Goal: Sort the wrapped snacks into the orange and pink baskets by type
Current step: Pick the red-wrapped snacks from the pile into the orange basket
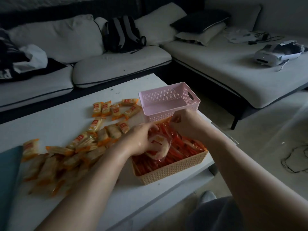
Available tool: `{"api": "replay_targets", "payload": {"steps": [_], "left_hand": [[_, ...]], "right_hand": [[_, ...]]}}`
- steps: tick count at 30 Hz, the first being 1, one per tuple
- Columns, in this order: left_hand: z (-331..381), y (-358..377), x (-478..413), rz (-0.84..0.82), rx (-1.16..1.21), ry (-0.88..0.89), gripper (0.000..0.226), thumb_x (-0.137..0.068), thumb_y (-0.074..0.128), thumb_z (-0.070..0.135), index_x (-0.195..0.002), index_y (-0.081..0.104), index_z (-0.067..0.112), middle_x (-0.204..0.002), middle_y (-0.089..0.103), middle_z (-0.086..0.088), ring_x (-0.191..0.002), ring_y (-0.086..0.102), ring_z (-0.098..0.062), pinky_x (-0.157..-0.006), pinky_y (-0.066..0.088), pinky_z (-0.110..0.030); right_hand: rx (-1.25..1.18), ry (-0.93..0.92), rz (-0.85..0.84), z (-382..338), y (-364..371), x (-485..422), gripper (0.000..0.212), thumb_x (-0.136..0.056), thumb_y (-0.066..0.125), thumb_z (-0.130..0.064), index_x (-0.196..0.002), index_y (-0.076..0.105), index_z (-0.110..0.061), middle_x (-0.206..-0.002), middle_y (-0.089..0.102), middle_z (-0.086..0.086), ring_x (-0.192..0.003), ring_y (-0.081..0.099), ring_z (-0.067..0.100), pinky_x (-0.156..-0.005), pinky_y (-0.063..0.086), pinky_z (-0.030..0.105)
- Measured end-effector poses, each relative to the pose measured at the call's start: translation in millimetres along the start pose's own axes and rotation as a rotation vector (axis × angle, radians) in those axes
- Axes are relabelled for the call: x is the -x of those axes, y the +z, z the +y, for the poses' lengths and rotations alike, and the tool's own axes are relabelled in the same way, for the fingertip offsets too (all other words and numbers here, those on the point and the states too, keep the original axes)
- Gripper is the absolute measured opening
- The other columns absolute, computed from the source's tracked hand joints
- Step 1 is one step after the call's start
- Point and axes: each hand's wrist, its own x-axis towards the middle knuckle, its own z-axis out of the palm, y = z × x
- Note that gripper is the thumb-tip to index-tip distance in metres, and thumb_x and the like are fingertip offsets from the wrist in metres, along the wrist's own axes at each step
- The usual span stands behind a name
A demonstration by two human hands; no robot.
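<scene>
An orange basket [173, 172] near the table's front right holds several red-wrapped snacks [183, 149]. Behind it stands a pink basket [168, 104] with nothing visible inside. Many yellow-orange wrapped snacks [100, 135] lie scattered over the white table to the left. My left hand [136, 140] is over the orange basket and grips a round pale wrapped snack [160, 145]. My right hand [183, 120] is at the basket's far edge, its fingers pinching a red wrapper next to the pink basket's front wall.
The white table [55, 124] ends close to the baskets on the right. A teal object [8, 172] lies at the left edge. Behind stand a sofa with a dark backpack [123, 34], and a white headset [270, 57] on the daybed. Cables [296, 160] lie on the floor.
</scene>
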Motion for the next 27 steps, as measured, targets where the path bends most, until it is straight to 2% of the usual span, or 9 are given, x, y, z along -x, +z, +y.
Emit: {"api": "replay_targets", "payload": {"steps": [3, 5, 9, 12, 16, 18, 20, 23, 27], "left_hand": [[8.2, -3.7, 7.1, 0.072, 0.052, -0.029, 0.069, -0.068, 0.091, 0.042, -0.128, 0.059, 0.035, -0.120, 0.064, 0.008, -0.107, 0.062, -0.017, -0.090, 0.053, -0.036], [17.1, -8.5, 11.0, 0.145, 0.139, -0.001, 0.052, -0.075, 0.087, 0.038, -0.121, 0.064, 0.030, -0.104, 0.068, 0.007, -0.094, 0.065, -0.017, -0.074, 0.052, -0.031], [49.6, -7.7, 12.1, 0.403, 0.320, 0.116, 0.029, -0.083, 0.083, 0.034, -0.102, 0.063, 0.024, -0.081, 0.064, 0.013, -0.068, 0.056, 0.003, -0.055, 0.039, -0.009], [81.2, 3.4, 8.7, 0.439, 0.496, 0.208, 0.028, -0.085, 0.080, 0.036, -0.103, 0.063, 0.023, -0.083, 0.068, 0.013, -0.071, 0.063, 0.006, -0.061, 0.042, -0.005], [90.5, 17.7, -3.9, 0.185, 0.716, 0.292, 0.025, -0.088, 0.077, 0.023, -0.110, 0.065, 0.024, -0.105, 0.073, 0.009, -0.103, 0.067, -0.001, -0.092, 0.052, -0.019], [87.6, 27.1, -11.8, 0.210, 0.663, 0.302, 0.022, -0.088, 0.074, 0.010, -0.106, 0.068, 0.022, -0.104, 0.073, 0.008, -0.103, 0.068, -0.007, -0.095, 0.055, -0.030], [87.5, 36.4, -18.1, 0.257, 0.494, 0.278, 0.019, -0.091, 0.069, 0.006, -0.103, 0.070, 0.021, -0.102, 0.073, 0.009, -0.098, 0.067, -0.005, -0.091, 0.056, -0.030], [89.5, 50.8, -21.5, 0.174, 0.186, 0.294, 0.020, -0.094, 0.065, 0.015, -0.108, 0.071, 0.028, -0.111, 0.071, 0.010, -0.101, 0.063, -0.008, -0.092, 0.055, -0.031], [90.2, 63.2, -23.2, 0.100, -0.147, 0.409, 0.024, -0.097, 0.060, 0.031, -0.121, 0.065, 0.036, -0.127, 0.066, 0.011, -0.121, 0.052, -0.015, -0.102, 0.049, -0.036]], "right_hand": [[0.025, 0.029, -0.088, -3.7, -0.1, 5.8, 0.022, -0.094, 0.058, -0.031, -0.092, 0.076, -0.017, -0.086, 0.073, 0.003, -0.075, 0.068, 0.020, -0.073, 0.061, 0.044], [-0.024, 0.102, -0.113, -6.0, -9.0, 12.4, 0.042, -0.099, 0.050, -0.048, -0.093, 0.074, -0.014, -0.085, 0.073, 0.006, -0.069, 0.068, 0.022, -0.067, 0.060, 0.039], [-0.434, 0.245, -0.281, -13.2, -35.9, 28.1, 0.067, -0.098, 0.036, -0.068, -0.088, 0.074, -0.013, -0.070, 0.072, 0.009, -0.054, 0.065, 0.020, -0.053, 0.055, 0.030], [-0.597, 0.241, -0.217, -1.2, -54.4, 29.3, 0.054, -0.096, 0.051, -0.062, -0.092, 0.074, -0.013, -0.074, 0.073, 0.012, -0.058, 0.067, 0.022, -0.054, 0.057, 0.032], [-0.600, 0.260, -0.091, 34.2, -75.5, 27.7, 0.023, -0.095, 0.065, -0.034, -0.090, 0.074, -0.012, -0.076, 0.073, 0.006, -0.061, 0.069, 0.012, -0.058, 0.057, 0.031], [-0.486, 0.278, 0.007, 46.5, -79.2, 27.2, 0.010, -0.091, 0.067, -0.019, -0.085, 0.075, -0.020, -0.068, 0.068, -0.003, -0.058, 0.065, 0.009, -0.053, 0.056, 0.027], [-0.431, 0.287, 0.130, 52.6, -80.0, 26.3, 0.013, -0.088, 0.066, -0.014, -0.088, 0.077, -0.022, -0.071, 0.068, -0.002, -0.059, 0.064, 0.012, -0.050, 0.056, 0.024], [-0.399, 0.269, 0.260, 57.5, -83.7, 27.1, 0.013, -0.086, 0.066, -0.014, -0.088, 0.076, -0.023, -0.078, 0.070, -0.003, -0.060, 0.062, 0.010, -0.040, 0.045, 0.013], [-0.295, 0.219, 0.230, 60.9, -83.2, 27.8, 0.014, -0.087, 0.066, -0.017, -0.086, 0.074, -0.028, -0.074, 0.068, -0.010, -0.060, 0.063, 0.007, -0.037, 0.041, 0.009]]}}
